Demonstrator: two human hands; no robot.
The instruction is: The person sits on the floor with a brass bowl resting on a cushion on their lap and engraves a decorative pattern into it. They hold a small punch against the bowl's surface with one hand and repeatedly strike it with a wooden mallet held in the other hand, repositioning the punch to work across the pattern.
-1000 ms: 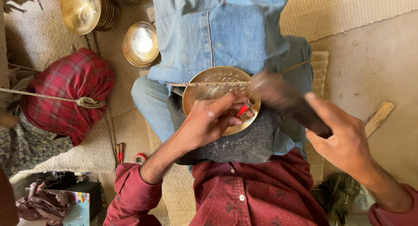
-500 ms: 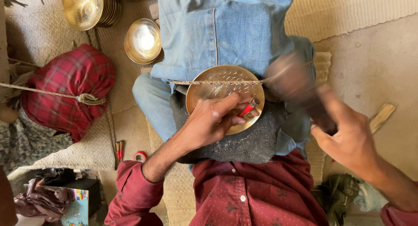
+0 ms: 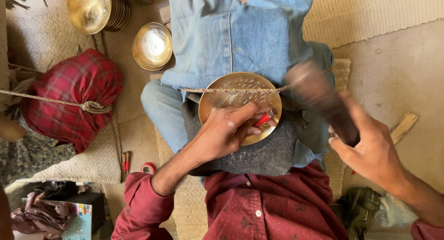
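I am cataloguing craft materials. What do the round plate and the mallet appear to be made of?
The round plate looks like brass or a similar yellow metal: golden, shiny, with small punched marks. The mallet in the right hand seems to be dark wood, but motion blur leaves this uncertain.

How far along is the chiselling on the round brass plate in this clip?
Done: rows of short punched marks cover the upper half of the round brass plate, under the braided cord. In hand: the left hand sets a red-handled chisel on the plate, while the right hand grips a dark wooden mallet, blurred. Left: the visible lower rim appears unmarked; the hand hides the rest.
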